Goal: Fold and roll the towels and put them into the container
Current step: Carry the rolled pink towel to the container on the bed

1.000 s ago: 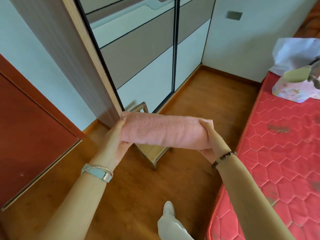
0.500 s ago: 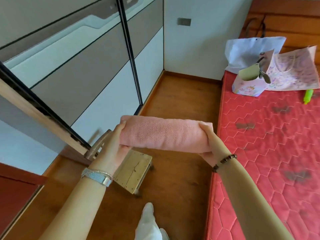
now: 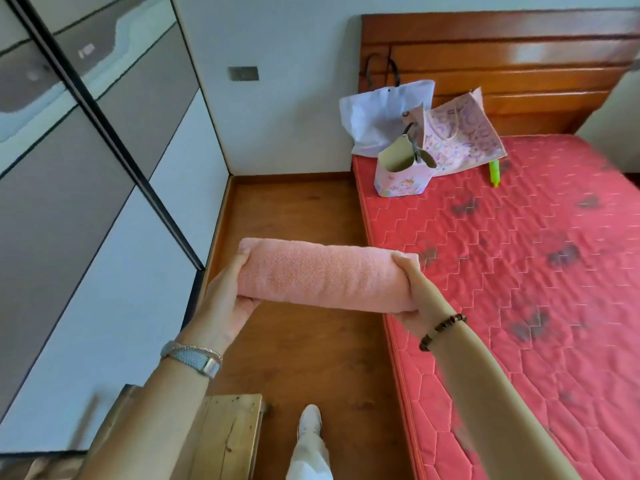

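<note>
A pink towel [image 3: 322, 275], rolled into a tight cylinder, is held level in the air over the wooden floor beside the bed. My left hand [image 3: 225, 299] grips its left end, thumb on top and fingers underneath. My right hand [image 3: 412, 292] grips the right end the same way. At the far end of the red mattress [image 3: 519, 271] stands a small pink open-topped container [image 3: 401, 178] with a cartoon print; its inside looks empty from here.
A white bag [image 3: 377, 119] and a patterned paper bag [image 3: 464, 133] lean on the wooden headboard behind the container. A green bottle [image 3: 494, 172] lies on the mattress. A low wooden stool [image 3: 228, 441] is near my foot. Sliding wardrobe doors [image 3: 104, 188] line the left.
The view has swung right, from the wardrobe and stool toward the bed and container. Both hands still hold the rolled towel the same way.
</note>
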`<state>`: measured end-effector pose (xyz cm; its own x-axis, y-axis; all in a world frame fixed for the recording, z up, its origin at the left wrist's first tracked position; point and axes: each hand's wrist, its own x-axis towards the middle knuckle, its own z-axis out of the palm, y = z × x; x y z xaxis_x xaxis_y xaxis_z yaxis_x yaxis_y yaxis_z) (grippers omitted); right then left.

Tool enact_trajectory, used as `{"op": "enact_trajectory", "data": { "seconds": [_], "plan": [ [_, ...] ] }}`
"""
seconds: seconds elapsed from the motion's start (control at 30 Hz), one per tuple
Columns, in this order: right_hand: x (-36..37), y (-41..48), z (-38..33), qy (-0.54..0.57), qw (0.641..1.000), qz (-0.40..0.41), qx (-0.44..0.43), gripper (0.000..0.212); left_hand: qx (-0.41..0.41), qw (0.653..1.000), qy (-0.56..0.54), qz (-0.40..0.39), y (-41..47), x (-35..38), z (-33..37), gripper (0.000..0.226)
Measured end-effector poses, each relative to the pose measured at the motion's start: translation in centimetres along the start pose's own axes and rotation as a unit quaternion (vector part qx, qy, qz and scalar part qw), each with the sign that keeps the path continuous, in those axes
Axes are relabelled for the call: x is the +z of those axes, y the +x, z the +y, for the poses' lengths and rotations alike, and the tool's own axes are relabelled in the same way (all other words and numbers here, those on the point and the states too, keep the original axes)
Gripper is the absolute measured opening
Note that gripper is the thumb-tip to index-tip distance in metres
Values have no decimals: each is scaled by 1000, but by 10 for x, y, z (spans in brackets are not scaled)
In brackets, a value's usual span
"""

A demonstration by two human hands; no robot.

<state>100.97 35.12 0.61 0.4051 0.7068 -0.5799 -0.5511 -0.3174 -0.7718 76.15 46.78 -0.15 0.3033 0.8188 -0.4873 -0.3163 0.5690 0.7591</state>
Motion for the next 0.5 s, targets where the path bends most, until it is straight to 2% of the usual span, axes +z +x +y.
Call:
{"op": "enact_trajectory", "data": {
  "seconds": [0.07,0.27,0.4,0.5],
  "plan": [
    [13,21,-16,8,1000,13,-2,28,-10,1000,9,1,27,11,19,39],
    [40,75,-49,30,999,40,-16,33,-22,999,34,-29,98,30,63,52],
    [45,100,-62,49,997,62,-12,31,-31,998,47,-41,125,53,76,26],
    [45,115,-70,63,995,83,-6,29,-41,996,52,-55,141,68,80,20]
  ]
}}
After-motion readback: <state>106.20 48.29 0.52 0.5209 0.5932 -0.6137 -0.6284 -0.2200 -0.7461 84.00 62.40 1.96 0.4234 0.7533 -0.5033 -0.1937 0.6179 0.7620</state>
